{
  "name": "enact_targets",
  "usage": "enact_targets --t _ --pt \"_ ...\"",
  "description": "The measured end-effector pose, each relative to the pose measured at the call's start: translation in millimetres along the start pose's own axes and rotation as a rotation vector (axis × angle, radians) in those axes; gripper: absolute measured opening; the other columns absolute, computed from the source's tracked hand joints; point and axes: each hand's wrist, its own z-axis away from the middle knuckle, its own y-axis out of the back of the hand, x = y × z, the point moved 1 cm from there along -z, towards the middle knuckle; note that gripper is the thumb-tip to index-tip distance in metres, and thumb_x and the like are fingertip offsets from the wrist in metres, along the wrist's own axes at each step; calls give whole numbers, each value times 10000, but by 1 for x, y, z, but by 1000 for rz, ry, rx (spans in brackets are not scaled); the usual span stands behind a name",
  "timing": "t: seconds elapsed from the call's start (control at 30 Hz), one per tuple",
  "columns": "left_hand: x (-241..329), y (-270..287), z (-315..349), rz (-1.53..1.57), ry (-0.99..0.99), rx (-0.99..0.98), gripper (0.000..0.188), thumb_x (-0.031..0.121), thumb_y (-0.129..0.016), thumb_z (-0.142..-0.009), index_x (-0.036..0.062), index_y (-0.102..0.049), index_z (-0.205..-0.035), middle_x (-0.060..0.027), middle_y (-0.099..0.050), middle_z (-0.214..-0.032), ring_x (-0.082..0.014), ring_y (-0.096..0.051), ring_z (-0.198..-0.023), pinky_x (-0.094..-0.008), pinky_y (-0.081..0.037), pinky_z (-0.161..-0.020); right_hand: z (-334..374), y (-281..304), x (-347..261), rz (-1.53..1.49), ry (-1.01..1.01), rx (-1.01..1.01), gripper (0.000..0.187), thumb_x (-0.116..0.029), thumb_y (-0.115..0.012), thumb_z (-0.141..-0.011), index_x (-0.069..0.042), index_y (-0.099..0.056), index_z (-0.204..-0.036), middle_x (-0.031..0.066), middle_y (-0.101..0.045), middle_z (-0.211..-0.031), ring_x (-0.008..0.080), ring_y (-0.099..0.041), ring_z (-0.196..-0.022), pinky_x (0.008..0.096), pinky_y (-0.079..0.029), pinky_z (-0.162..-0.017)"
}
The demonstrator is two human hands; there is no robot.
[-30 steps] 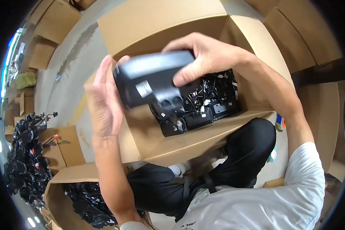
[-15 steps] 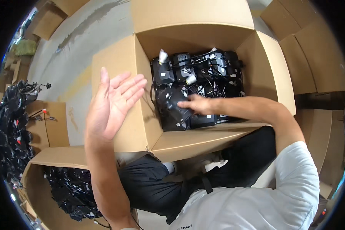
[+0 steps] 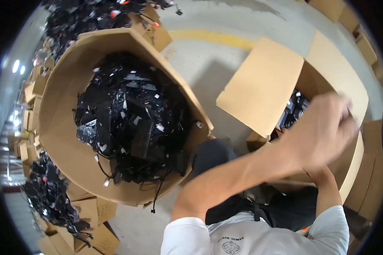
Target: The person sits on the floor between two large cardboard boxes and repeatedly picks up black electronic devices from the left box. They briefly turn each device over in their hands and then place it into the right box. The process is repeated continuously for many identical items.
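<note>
The blurred left hand (image 3: 321, 131), fingers curled, whether on anything I cannot tell, hides the right hand, its grip likewise unreadable, and partly blocks an open carton (image 3: 259, 85) holding black units (image 3: 295, 108), with a larger carton (image 3: 57, 123) of black parts (image 3: 130, 114) to the left, near a dark heap (image 3: 87, 21).

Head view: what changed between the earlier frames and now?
The view swung left, bringing the left carton of black parts into fuller sight. The left hand, earlier open by the right carton, has moved right, over it. The right hand, earlier holding a black unit, is hidden; release can't be told. Both cartons still hold black parts.
</note>
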Motion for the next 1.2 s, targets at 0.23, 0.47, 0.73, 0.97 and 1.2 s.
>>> enact_targets --t 0.23,0.47,0.73,0.97,1.2 --pt "27 204 196 -1161 375 435 603 206 -817 -819 1 -600 -1343 -240 -600 -1349 -401 -586 -1248 -444 -468 -1067 96 70 34 357 551 -571 446 -393 -608 -959 13 -701 -1118 260 -709 -1024 337 -692 -949 444 -529 -880" --pt "4 344 338 -1675 821 241 514 100 -710 -844 -10 -570 -1326 -256 -675 -1222 -423 -714 -962 -511 -570 -841 177 175 -168 -161 566 180 235 -161 -583 -1014 42 -692 -1061 63 -724 -931 138 -659 -896 307 -533 -793" --pt "111 189 229 -1639 -287 210 465 -23 -667 -844 -83 -602 -1301 -245 -667 -1276 -397 -677 -1147 -445 -546 -1000 321 111 -388 -948 610 -490 625 -460 -622 -1028 3 -505 -1431 98 -679 -1216 195 -685 -1032 333 -583 -861" --pt "104 201 240 -1717 -499 109 416 91 -711 -816 -47 -671 -1206 -228 -693 -1224 -380 -694 -1123 -470 -562 -955 358 107 -403 -1203 625 -713 464 -422 -700 -971 -73 -583 -1253 91 -692 -1069 214 -703 -930 335 -586 -763" --pt "40 169 247 -1241 -53 524 930 442 -849 -796 -50 -437 -1469 -287 -368 -1567 -423 -369 -1457 -554 -301 -1186 335 109 -344 -1379 526 -199 378 -292 -679 -969 -80 -611 -1275 88 -718 -1121 251 -722 -972 408 -597 -762"
